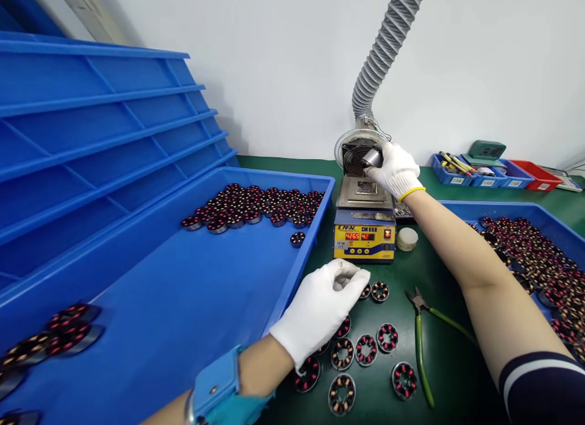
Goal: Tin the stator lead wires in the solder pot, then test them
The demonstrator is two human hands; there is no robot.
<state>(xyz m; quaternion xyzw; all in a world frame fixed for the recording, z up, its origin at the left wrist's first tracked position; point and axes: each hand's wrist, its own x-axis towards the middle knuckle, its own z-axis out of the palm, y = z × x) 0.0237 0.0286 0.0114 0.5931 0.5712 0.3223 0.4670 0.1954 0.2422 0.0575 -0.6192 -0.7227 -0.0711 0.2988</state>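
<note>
My right hand [393,172], in a white knit glove, grips a wound motor stator [373,158] with a shiny metal rim. It holds the stator tilted above the square opening of a solder pot [364,239] whose front carries red digits. My left hand [324,303], also gloved, is in front of the pot with thumb and fingers curled together; what they hold, if anything, is hidden. Right by its fingertips lie stators, one partly covered by the thumb and another stator [379,291] beside it. Several more stators [366,350] with red or copper-coloured windings lie on the green mat below.
Green-handled cutters [419,339] lie open on the mat. A large blue tray [183,291] with stators stands left, another blue tray [516,207] right. Stacked blue trays [105,132] rise behind. A grey exhaust hose [384,53] hangs over the pot; a small round container [406,239] stands beside it.
</note>
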